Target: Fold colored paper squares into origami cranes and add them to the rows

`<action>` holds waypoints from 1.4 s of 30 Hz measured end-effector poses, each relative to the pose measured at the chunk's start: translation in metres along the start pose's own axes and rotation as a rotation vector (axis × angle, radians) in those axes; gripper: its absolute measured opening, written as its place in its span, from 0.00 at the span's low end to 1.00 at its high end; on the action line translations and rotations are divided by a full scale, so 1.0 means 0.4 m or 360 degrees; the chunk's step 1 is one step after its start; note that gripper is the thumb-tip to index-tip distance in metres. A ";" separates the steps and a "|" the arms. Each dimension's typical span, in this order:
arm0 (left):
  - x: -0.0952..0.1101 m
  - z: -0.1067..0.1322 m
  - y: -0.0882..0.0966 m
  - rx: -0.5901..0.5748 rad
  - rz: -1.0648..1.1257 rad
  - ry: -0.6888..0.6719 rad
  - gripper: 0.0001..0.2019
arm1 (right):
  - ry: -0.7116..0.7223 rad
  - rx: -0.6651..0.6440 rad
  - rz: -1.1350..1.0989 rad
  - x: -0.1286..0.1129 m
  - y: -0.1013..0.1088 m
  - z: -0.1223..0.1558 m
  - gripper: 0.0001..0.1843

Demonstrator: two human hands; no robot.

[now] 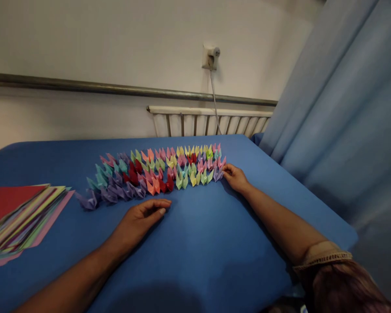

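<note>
Folded paper cranes in many colours stand in several rows on a blue table (195, 243). At the right end of the front row is a lavender paper crane (217, 174). My right hand (235, 177) reaches to it, thumb and fingertips closed on its edge. My left hand (150, 212) rests on the tabletop in front of the rows, fingers loosely stretched, holding nothing. Just beyond its fingertips stand a red paper crane (167, 184) and an orange paper crane (153, 186). A purple paper crane (88, 201) marks the front row's left end.
On the left lies a fanned stack of coloured paper sheets (29, 221), red on top. Behind the table are a metal rail (117, 88), a white barred rail (211, 111) and a wall socket (210, 57) with a plugged-in cord. A blue curtain (342, 100) hangs at right.
</note>
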State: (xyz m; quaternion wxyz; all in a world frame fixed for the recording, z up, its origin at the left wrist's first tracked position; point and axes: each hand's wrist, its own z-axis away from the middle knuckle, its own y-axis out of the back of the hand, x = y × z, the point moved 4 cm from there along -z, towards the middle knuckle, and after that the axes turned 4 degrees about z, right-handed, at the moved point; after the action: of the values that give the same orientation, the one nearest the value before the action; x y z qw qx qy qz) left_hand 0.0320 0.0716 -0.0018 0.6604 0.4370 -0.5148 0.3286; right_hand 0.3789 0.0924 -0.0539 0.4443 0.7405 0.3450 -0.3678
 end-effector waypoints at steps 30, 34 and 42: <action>0.004 0.020 -0.045 -0.0114 -0.0435 -0.0509 0.12 | -0.0104 -0.0319 -0.0555 -0.282 -0.188 0.234 0.14; 0.048 0.022 0.051 0.0148 -0.0635 -0.0545 0.15 | -0.0120 -0.0816 -0.0467 -0.317 -0.342 0.322 0.17; 0.082 0.075 0.536 0.1273 -0.1696 0.0273 0.27 | 0.0017 -0.0743 -0.0294 -0.289 -0.358 0.301 0.18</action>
State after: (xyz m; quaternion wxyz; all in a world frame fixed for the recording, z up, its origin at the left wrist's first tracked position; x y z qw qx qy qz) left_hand -0.1609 0.1298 0.0836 0.5581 0.8147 -0.0130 0.1568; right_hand 0.1736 0.0140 -0.0535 0.5660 0.5850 0.4892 -0.3133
